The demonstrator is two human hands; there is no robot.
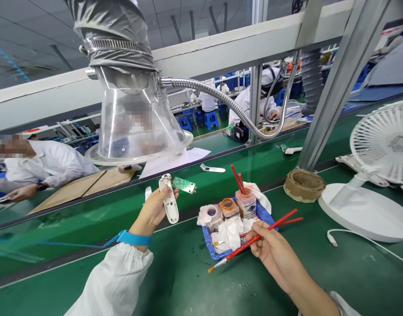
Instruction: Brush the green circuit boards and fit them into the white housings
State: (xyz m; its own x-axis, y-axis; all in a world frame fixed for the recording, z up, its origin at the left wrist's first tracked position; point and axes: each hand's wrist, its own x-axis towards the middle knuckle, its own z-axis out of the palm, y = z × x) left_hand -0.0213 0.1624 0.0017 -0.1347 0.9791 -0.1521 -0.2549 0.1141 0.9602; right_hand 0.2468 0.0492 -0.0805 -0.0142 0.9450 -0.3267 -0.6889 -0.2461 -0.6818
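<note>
A: What's on the green bench?
B: A blue tray holding jars and white rags.
A: And the hands?
B: The left hand grips a white housing, with a green circuit board touching its top end. The right hand, just over the tray's edge, clasps a red brush.

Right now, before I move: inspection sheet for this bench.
Surface: green belt bench.
Job's things: left hand holds white plastic housing, green circuit board at its top; right hand holds red-handled brushes.
Clutter: blue tray with small pots, tissue; brown ring; white fan.
Grippers: none; bare hands.
Cables: blue wrist strap; white cord.
Surroundings: clear hood, steel hose, co-workers.
</note>
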